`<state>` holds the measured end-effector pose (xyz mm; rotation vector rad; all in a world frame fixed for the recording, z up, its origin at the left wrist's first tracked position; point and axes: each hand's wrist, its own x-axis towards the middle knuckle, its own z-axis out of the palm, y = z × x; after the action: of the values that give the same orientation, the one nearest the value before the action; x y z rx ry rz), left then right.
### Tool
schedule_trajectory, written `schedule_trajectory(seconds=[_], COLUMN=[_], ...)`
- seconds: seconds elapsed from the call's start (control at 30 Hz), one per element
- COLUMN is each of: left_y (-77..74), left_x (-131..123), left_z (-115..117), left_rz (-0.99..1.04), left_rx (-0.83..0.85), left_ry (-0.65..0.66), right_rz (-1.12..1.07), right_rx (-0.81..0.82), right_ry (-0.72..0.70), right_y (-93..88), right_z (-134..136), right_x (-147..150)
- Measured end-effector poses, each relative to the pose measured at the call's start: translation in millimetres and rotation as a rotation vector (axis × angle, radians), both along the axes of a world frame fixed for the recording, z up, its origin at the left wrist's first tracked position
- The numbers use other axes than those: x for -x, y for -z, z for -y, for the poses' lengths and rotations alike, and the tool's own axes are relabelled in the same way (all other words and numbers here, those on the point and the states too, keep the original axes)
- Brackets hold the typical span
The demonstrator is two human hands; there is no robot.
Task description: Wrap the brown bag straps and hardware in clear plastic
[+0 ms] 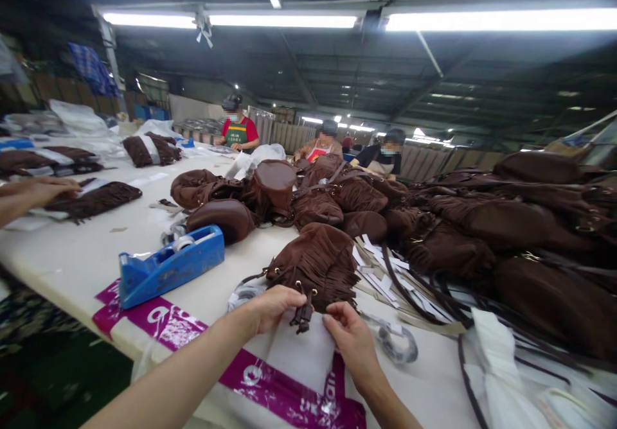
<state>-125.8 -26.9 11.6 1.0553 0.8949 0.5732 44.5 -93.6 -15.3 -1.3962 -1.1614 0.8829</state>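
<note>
A dark brown fringed drawstring bag [313,255] lies on the table in front of me, its gathered mouth with gold eyelets toward me. My left hand [274,307] is closed at the bag's mouth, thumb against the drawstring [303,310] with its tassel-like ends. Below the drawstring a thin white wrapping sheet [301,352] spreads toward me. My right hand [351,339] pinches the upper right corner of that sheet, close to the fringe. The left fingertips are partly hidden behind the thumb and drawstring.
A blue tape dispenser [173,265] stands at left on purple printed plastic [270,377]. Brown bags [525,223] pile up behind and at right, beside white paper strips [380,275]. A co-worker's hand [41,191] touches a wrapped bag at far left. People work across the table.
</note>
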Motion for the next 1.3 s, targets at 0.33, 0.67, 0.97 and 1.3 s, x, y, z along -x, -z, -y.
schedule_trajectory(seconds=[0.33,0.67,0.97,1.3], left_y=[12.5,6.5,7.0,17.2], left_x=[-2.8,-3.0,0.7,-4.5], left_z=[5.3,4.8,21.1,21.9], left_rz=[-0.050,-0.096,0.073,0.004], left_rx=[-0.134,-0.171,0.042,0.029], left_ry=[-0.112,-0.229,-0.287,-0.300], right_rz=[-0.808,-0.740,-0.626,-0.838], right_rx=[0.222,0.232,0.225,0.283], right_ry=[-0.224,-0.235,-0.149,-0.436], right_y=[2.8,5.5,4.6,-17.0], right_z=[22.8,-2.9,-2.4,10.4], right_x=[27.6,33.2,25.8,9.7])
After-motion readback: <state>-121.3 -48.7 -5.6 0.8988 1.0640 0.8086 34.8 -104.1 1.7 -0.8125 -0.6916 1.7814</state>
